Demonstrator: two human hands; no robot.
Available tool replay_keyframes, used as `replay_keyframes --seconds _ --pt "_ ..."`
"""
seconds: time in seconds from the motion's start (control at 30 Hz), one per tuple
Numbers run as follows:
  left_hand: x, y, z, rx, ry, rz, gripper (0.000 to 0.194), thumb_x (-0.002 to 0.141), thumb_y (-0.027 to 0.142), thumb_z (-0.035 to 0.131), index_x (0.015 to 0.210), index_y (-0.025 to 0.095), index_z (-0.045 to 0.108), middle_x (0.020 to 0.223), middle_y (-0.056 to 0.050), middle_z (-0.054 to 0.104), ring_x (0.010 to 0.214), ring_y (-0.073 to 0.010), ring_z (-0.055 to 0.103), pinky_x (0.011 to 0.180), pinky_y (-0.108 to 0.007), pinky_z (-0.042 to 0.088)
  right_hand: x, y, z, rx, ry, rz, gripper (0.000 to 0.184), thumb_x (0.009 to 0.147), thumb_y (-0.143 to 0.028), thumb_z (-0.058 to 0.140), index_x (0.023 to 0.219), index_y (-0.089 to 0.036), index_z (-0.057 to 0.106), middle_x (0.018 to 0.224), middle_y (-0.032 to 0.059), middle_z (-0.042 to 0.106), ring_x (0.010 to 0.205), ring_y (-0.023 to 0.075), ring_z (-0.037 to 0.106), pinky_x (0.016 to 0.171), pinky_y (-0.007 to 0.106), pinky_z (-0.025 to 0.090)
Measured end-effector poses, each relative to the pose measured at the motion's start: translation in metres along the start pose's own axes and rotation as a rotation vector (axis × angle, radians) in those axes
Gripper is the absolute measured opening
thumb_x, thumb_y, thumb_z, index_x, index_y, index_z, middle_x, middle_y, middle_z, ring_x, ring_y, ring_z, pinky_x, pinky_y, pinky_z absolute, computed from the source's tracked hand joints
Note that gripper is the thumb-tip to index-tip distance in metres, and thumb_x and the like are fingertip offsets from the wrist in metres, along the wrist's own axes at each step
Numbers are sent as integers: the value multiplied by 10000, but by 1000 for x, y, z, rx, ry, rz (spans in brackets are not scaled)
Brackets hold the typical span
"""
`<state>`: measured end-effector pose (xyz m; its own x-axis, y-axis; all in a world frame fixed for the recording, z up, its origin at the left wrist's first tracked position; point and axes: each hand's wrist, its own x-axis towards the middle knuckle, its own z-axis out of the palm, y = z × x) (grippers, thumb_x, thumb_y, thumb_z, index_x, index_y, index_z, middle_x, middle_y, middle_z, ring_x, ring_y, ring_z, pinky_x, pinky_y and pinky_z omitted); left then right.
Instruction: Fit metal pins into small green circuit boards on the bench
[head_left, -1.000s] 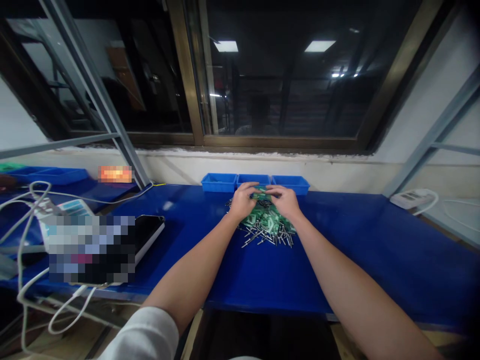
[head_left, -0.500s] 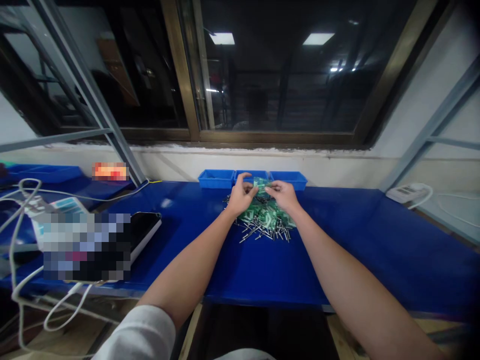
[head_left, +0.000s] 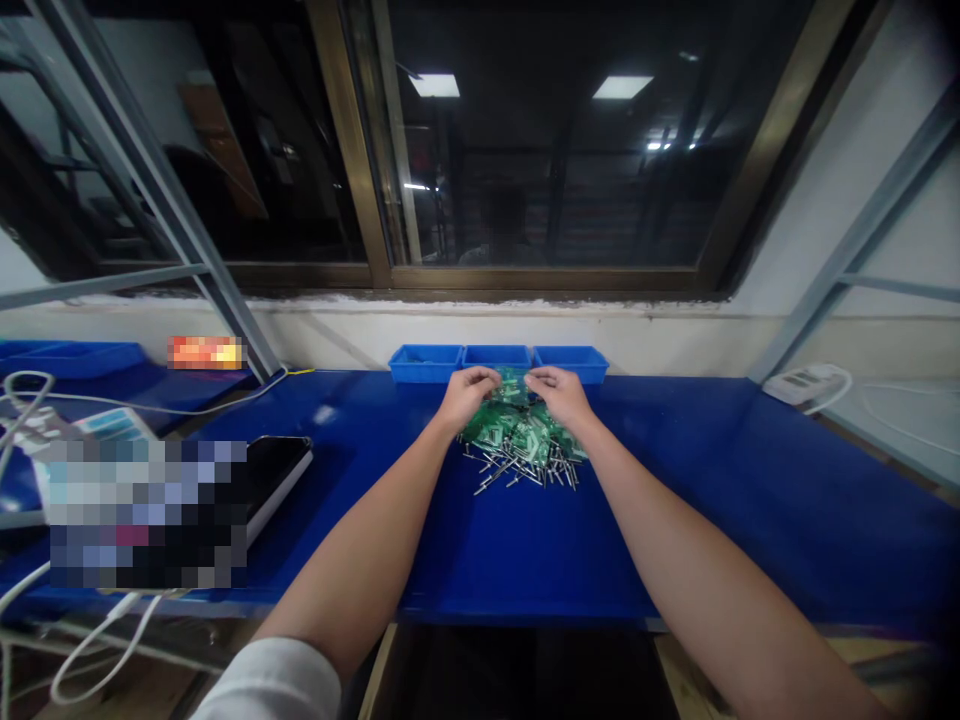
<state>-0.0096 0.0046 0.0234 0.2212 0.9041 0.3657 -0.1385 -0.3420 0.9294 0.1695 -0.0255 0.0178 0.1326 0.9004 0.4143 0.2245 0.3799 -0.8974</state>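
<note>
A heap of green circuit boards (head_left: 517, 435) lies on the blue workbench (head_left: 697, 520), with many thin metal pins (head_left: 521, 470) spilling from its near edge. My left hand (head_left: 469, 395) rests at the heap's upper left, its fingers curled onto the boards. My right hand (head_left: 559, 393) sits at the upper right, its fingertips reaching towards the left hand over the top of the heap. The hands partly hide the far side of the heap.
Several blue plastic bins (head_left: 495, 358) stand in a row against the wall behind the heap. A black tablet-like device (head_left: 277, 470) lies to the left under a pixelated patch, with white cables (head_left: 90, 660) trailing off the bench. A white power strip (head_left: 806, 385) sits at the right.
My left hand's fingers have come down from a raised position onto the boards, and both hands are closer together. The whole view has drifted slightly.
</note>
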Motion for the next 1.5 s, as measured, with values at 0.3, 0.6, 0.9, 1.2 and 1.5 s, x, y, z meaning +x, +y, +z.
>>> replay_keyframes --seconds 0.3,0.6,0.9,1.2,1.5 --pt "18 -9 -39 -233 335 -84 237 592 296 595 720 104 649 646 -25 576 493 -93 505 431 -195 346 -3 3 -7 -275 1 -11 306 745 -452 556 785 -171 671 726 62 691 706 197 640 673 305 465" --pt "20 2 -56 -233 363 -189 639 660 278 598 1271 214 424 1238 -97 498 761 -170 634 433 -192 400 -7 1 -5 -437 -66 -108 260 778 -414 536 779 -201 686 798 45 705 770 189 644 699 284 458" --pt "19 -4 -46 74 359 -85 318 677 293 604 961 151 617 876 -73 638 700 -171 620 504 -213 424 -9 -1 -7 -571 -149 -101 255 792 -394 521 808 -213 699 816 40 704 787 189 632 746 296 446" --pt "9 -2 -32 592 -49 79 66 523 241 732 549 215 677 563 -17 636 567 -176 563 523 -233 380 -10 -5 -5 -626 -249 -186 293 804 -431 504 873 -223 698 917 57 693 898 222 599 814 339 423" --pt "1 10 -33 682 -300 -40 272 337 216 804 577 206 675 496 9 603 408 -132 506 401 -217 308 -9 -3 -6 -609 -197 -165 328 829 -439 465 809 -212 700 852 53 703 824 219 623 746 313 421"
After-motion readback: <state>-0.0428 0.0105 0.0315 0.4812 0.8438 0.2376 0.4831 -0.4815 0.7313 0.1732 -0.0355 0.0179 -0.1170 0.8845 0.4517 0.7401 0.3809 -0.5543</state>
